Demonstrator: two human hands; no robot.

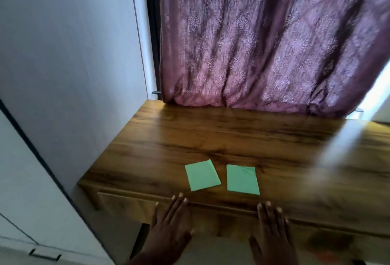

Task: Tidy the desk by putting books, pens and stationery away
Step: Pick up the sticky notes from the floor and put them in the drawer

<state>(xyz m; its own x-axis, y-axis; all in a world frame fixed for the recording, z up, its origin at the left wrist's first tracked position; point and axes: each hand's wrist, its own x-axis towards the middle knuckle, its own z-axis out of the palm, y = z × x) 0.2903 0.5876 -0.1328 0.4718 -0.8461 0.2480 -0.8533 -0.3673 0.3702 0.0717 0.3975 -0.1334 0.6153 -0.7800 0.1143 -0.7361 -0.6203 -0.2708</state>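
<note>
At about nine o'clock stands a pale cupboard [31, 190] with a dark edge, and behind it a plain wall; neither holds anything of the task that shows here. The wooden desk [232, 138] fills the middle, and most of its top is bare wood.

Near the front edge, at roughly six o'clock on the desk top, lie two green paper sheets. The left green sheet [202, 175] lies flat and slightly turned; the right green sheet [242, 179] lies just beside it, at its three o'clock, apart from it, with one far corner folded over. No books or pens show anywhere in view, so I judge the tidying to be nearly done, with these two sheets as what is left.

Below the left sheet, at its seven o'clock, the left hand [168, 226] is spread flat with fingers wide, holding nothing, its tips at the desk's front edge. At five o'clock from the right sheet, the right hand [272, 231] is likewise flat, spread and empty.

Behind the desk, at twelve o'clock, hangs a purple patterned curtain [263, 42].
</note>
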